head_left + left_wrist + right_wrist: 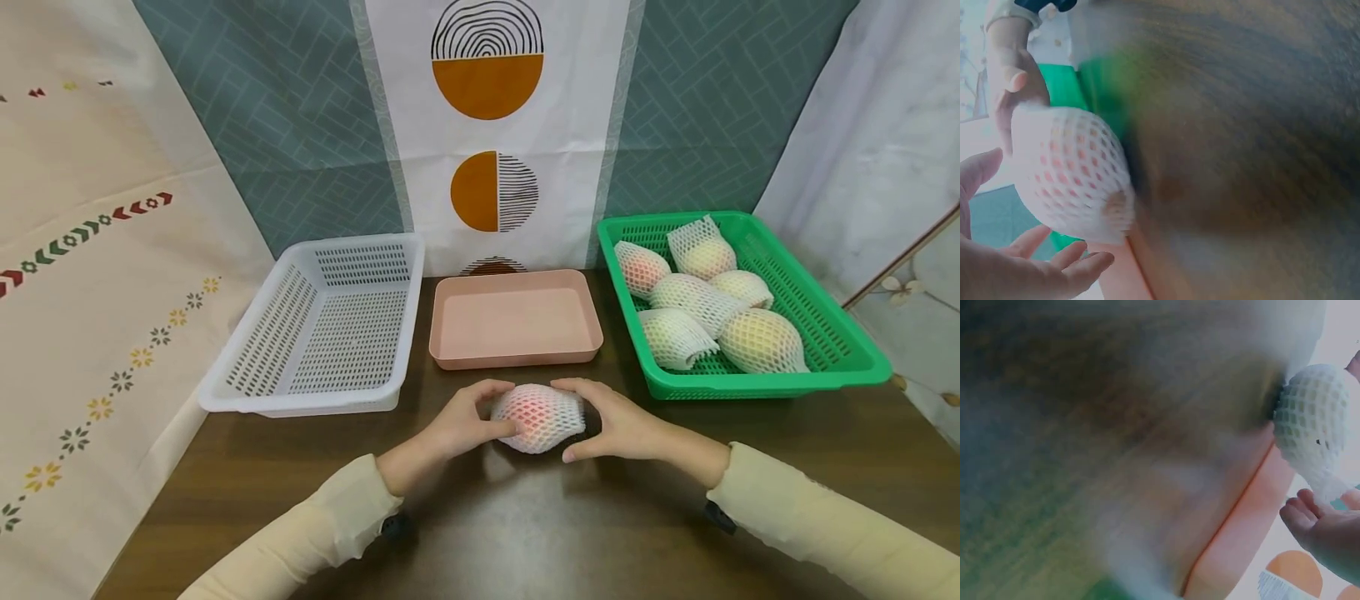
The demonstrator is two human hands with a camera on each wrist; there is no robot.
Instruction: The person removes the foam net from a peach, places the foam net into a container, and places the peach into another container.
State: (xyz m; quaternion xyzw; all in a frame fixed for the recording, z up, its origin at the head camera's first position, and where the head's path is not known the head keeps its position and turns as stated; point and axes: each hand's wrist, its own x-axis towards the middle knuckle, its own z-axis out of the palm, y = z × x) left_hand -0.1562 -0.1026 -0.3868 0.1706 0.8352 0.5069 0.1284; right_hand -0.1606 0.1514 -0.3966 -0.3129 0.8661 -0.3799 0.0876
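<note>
White foam netting (564,421) wraps the reddish fruit (528,417) that lies between our hands on the table (502,533), just in front of the pink tray (517,321). Our left hand (461,423) has its fingers relaxed and parted beside it; we cannot tell whether they touch. Our right hand (622,423) spreads its fingers around the netting's loose end, gripping nothing. The green basket (757,384) at our right holds more netted fruits (761,340); the white basket (348,329) stands at our left.
</note>
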